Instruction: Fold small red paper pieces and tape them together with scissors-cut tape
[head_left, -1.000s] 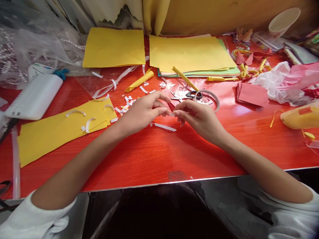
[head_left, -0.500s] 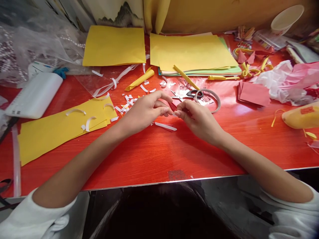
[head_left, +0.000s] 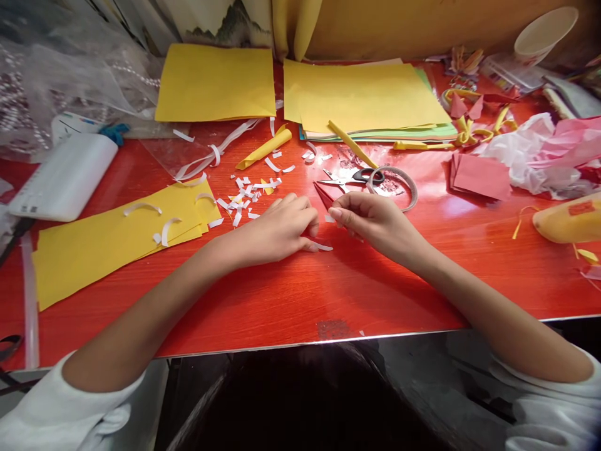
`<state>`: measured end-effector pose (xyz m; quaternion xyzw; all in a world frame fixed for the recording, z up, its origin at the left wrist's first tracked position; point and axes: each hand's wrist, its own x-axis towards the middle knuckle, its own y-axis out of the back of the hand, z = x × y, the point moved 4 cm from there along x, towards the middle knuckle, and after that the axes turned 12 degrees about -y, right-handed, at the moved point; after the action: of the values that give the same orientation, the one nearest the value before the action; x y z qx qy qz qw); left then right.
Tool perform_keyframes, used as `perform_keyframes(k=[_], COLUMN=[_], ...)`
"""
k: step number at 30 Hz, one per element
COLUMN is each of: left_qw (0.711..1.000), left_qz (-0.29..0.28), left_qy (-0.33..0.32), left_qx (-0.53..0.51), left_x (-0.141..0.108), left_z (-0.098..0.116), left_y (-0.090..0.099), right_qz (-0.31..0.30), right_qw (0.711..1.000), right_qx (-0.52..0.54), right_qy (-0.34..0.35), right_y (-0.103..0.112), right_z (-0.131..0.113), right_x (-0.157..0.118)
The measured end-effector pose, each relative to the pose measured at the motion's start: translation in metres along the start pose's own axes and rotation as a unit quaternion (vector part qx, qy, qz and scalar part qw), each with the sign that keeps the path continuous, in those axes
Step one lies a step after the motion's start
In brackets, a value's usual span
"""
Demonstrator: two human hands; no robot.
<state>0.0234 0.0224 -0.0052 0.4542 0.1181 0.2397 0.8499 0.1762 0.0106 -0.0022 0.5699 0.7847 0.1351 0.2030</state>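
Note:
My right hand (head_left: pixel 378 222) is closed, thumb and forefinger pinching a narrow folded red paper piece (head_left: pixel 323 193) that points up and left. A small whitish scrap (head_left: pixel 329 218) shows beneath those fingertips. Low over the table, my left hand (head_left: pixel 282 232) has curled fingers, with its thumb and forefinger at a thin white strip (head_left: pixel 323 247). Part of the strip is hidden by the thumb. Just beyond my right hand lie black-handled scissors (head_left: pixel 350 179) and a roll of tape (head_left: pixel 413 194).
White paper snippets (head_left: pixel 241 197) are scattered left of centre. Yellow strips (head_left: pixel 107 244) lie at the left, yellow sheets (head_left: pixel 216 84) at the back. Red paper squares (head_left: pixel 479 177) and crumpled tissue (head_left: pixel 526 150) sit at the right, a paper cup (head_left: pixel 539 37) behind.
My left hand has moved away from my right fingertips, down toward me to the white strip, its fingers now curled. My right hand has stayed nearly in place with the red paper.

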Motion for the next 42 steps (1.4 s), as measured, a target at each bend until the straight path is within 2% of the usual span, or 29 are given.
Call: perform_keyframes(k=[4, 7, 11, 18, 32, 42], left_qw=[0.991, 0.978, 0.968, 0.963, 0.974, 0.974], left_qz=[0.028, 0.056, 0.047, 0.023, 0.035, 0.027], left_qy=[0.062, 0.082, 0.102, 0.117, 0.092, 0.104], left_qx=[-0.112, -0.181, -0.227, -0.24, -0.205, -0.197], left_x=[-0.0002, -0.0002, 0.0003, 0.0003, 0.0001, 0.0005], left_z=[-0.0026, -0.0057, -0.0092, -0.0063, -0.0104, -0.0057], left_y=[0.0034, 0.005, 0.0046, 0.0075, 0.0035, 0.0059], right_qz=[-0.012, -0.01, -0.019, -0.058, -0.039, -0.019], right_qw=[1.0, 0.999, 0.999, 0.997, 0.992, 0.99], right_qx=[0.02, 0.027, 0.007, -0.041, -0.121, -0.143], right_qy=[-0.013, -0.023, -0.033, -0.039, -0.006, 0.007], right_y=[-0.0007, 0.0, 0.001, -0.0008, -0.0018, -0.0034], right_z=[-0.0008, -0.0008, 0.0013, 0.0032, 0.0004, -0.0006], right_x=[-0.0007, -0.0006, 0.0016, 0.0038, 0.0022, 0.0007])
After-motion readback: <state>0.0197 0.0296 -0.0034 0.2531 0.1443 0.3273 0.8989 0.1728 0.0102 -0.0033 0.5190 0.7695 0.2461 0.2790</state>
